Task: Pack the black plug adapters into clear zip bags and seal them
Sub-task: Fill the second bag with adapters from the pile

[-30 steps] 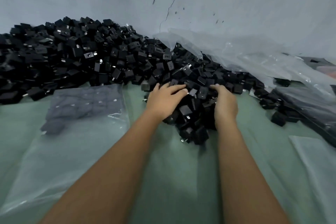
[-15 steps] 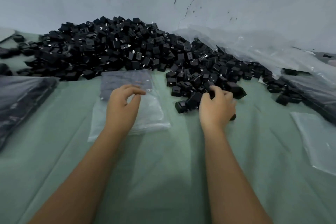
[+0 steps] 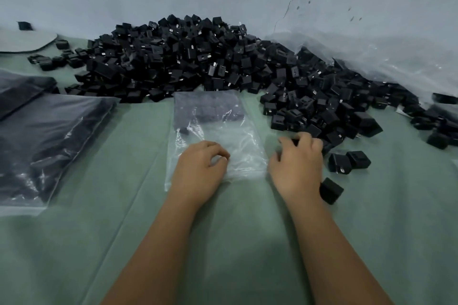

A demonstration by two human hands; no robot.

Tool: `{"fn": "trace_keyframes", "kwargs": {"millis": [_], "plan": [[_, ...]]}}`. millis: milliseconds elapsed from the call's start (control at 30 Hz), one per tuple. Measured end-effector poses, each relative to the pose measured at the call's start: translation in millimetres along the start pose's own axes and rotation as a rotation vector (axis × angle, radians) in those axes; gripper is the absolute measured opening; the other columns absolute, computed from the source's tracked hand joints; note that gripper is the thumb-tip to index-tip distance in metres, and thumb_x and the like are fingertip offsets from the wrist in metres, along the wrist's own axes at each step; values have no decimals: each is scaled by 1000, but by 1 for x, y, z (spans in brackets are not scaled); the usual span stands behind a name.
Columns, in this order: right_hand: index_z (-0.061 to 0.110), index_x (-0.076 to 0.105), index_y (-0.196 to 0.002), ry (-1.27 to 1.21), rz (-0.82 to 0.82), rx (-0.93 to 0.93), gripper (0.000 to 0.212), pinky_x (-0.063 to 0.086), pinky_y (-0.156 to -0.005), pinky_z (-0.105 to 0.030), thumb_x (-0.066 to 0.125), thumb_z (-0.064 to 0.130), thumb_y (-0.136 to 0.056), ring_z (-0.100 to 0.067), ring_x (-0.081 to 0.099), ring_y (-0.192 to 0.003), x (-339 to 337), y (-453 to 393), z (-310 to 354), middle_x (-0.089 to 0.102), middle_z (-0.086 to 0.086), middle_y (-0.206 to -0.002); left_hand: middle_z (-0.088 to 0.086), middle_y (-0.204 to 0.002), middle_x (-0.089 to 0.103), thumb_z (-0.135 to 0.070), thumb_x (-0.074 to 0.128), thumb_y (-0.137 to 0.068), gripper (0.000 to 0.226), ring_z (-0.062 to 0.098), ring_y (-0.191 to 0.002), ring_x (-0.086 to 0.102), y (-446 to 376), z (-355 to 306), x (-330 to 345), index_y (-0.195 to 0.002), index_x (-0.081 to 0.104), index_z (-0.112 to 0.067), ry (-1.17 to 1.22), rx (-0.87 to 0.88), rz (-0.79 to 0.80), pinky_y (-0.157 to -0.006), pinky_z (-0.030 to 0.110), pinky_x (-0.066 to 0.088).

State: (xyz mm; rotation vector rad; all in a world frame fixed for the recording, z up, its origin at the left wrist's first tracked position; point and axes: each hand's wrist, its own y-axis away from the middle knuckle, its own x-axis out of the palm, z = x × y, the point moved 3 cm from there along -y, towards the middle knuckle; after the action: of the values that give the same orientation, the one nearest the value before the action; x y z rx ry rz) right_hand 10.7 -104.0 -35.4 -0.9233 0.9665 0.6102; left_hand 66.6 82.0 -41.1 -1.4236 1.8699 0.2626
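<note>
Zip bag (image 3: 218, 131): part-filled, flat on counter (image 3: 247, 242). Left hand (image 3: 198, 171) has left the adapter pile (image 3: 198, 57), now pinching the bag's near end. Right hand (image 3: 297, 168) grips adapters drawn from pile edge; loading likely next.

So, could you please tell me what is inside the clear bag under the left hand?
Black adapters fill the far end of the clear bag; one lies loose nearer. The left hand covers the near corner.

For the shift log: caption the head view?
Left hand on clear bag; right hand gathers adapters.
</note>
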Motion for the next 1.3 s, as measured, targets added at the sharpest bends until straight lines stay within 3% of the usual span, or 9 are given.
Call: {"fn": "trace_keyframes", "kwargs": {"millis": [167, 333, 433, 533, 633, 767, 1000, 1133, 1300], "plan": [[20, 59, -124, -89, -27, 57, 33, 39, -89, -30, 56, 15, -91, -24, 33, -116, -4, 1, -3, 46, -5, -127, -18, -102, 56, -11, 58, -88, 20, 3, -105, 46, 8, 1, -3, -94, 74, -20, -2, 4, -2, -83, -2, 24], [15, 55, -115, -161, -44, 103, 31, 32, -71, -27, 54, 1, -88, -25, 35, -111, -7, 0, -7, 46, -8, -118, -16, -103, 58, -14, 58, -90, 19, -1, -101, 45, 19, -2, -7, -97, 74, -19, -29, 26, -4, -80, -7, 21], [17, 54, -123, -130, -40, 124, 36, 38, -75, -32, 53, 7, -89, -27, 35, -113, -7, 1, -10, 43, -8, -121, -9, -110, 65, -15, 57, -90, 19, 6, -109, 50, 24, -3, -8, -98, 74, -19, -61, 26, 7, -80, -2, 24], [16, 53, -126, -152, -10, 127, 38, 38, -76, -32, 51, 5, -89, -28, 37, -112, -5, 0, -10, 43, -9, -121, -7, -113, 65, -19, 59, -89, 18, 12, -114, 52, 26, -7, -7, -99, 74, -20, -97, 33, 25, -93, 18, 34], [13, 53, -124, -204, -2, 135, 37, 34, -72, -31, 51, 3, -88, -27, 38, -111, -4, -1, -10, 43, -9, -120, -8, -119, 61, -38, 64, -86, 20, 12, -120, 48, 28, -10, -5, -102, 73, -30, -153, 56, 23, -105, 31, 36], [14, 53, -126, -263, 6, 119, 38, 37, -75, -31, 57, 15, -88, -27, 40, -110, -1, 0, -10, 45, -9, -120, -15, -125, 57, -64, 64, -71, 40, 4, -125, 41, 32, -18, -4, -102, 71, -41, -136, 189, 57, -110, 32, 32], [19, 51, -126, -438, -73, 124, 42, 40, -79, -29, 63, 19, -86, -23, 47, -111, -3, -1, -10, 54, -3, -115, -14, -123, 64, -36, 74, -82, 23, 5, -118, 52, 32, -20, -1, -105, 74, -36, -98, 194, 129, -107, 30, 39], [26, 53, -114, -771, -207, 71, 25, 49, -76, -29, 55, 33, -90, -14, 58, -88, -15, 5, 5, 57, 12, -94, -14, -122, 64, -32, 70, -86, 22, 3, -117, 53, 33, -19, -1, -107, 75, -32, -104, 189, 116, -102, 20, 38], [27, 56, -104, -835, -271, -155, 18, 37, -70, -7, 41, 32, -95, 0, 50, -83, -20, 19, 32, 53, 25, -87, -9, -103, 67, -23, 75, -80, 16, 16, -104, 57, 33, -20, -5, -96, 77, -26, -115, 218, -26, -96, 38, 44]]}}
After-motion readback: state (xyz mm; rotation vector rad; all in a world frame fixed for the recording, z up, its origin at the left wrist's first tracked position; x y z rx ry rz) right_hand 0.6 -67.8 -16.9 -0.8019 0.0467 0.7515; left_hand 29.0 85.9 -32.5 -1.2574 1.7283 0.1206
